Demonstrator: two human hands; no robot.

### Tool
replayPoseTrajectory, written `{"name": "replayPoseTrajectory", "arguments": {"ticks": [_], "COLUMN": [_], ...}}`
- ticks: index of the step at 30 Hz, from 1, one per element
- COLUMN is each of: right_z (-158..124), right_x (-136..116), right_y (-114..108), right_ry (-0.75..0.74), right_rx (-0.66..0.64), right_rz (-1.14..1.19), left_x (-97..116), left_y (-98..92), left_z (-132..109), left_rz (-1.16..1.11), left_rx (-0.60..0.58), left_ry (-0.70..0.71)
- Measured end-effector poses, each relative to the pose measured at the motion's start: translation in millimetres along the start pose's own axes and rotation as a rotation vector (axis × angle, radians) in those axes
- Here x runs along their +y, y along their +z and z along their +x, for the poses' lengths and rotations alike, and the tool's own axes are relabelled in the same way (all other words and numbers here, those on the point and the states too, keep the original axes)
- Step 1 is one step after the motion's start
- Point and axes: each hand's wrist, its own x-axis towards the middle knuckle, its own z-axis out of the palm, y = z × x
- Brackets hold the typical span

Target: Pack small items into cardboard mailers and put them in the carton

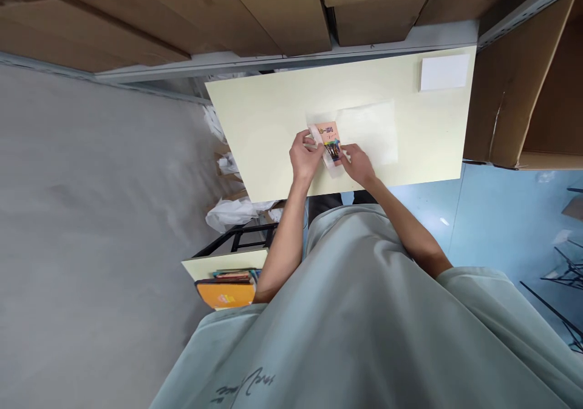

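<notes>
A small pink booklet with dark lettering and a colourful picture lies on a thin white translucent paper sheet on the pale tabletop. My left hand is closed, pinching the sheet's left end, which is folded up along the booklet's left edge. At the booklet's lower right edge, my right hand grips it with thumb and fingers. The sheet's larger part stretches out flat to the right of the booklet.
A white stack of paper or flat box lies at the table's far right corner. Cardboard boxes line the shelf behind, and an open carton stands at right. Lower left, an orange folder and books rest on another surface.
</notes>
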Motion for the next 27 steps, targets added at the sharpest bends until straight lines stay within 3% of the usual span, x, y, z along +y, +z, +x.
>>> {"name": "replayPoseTrajectory", "arguments": {"ticks": [3,8,11,15,20,24,27], "right_z": [-20,-34,-28,-20,-17,-16,-15], "right_x": [-28,-71,-70,-50,-23,-3,13], "right_y": [-16,-20,-15,-13,-14,-14,-16], "right_ry": [-0.087,-0.075,0.022,0.089,0.152,0.159,0.181], "right_rx": [0.125,0.006,0.023,0.091,0.119,0.167,0.177], "right_rz": [-0.104,-0.369,-0.382,-0.209,-0.014,0.082,0.107], "left_x": [3,17,33,55,65,67,72], "left_y": [1.8,13.3,14.8,3.4,-0.1,25.8,53.3], "left_z": [4,-3,-14,-16,32,81,107], "left_rz": [0.053,0.078,0.087,0.091,0.254,0.389,0.393], "left_rx": [-0.047,-0.054,-0.08,-0.237,-0.448,-0.524,-0.566], "left_ry": [0.025,0.039,0.101,0.307,0.481,0.543,0.507]}}
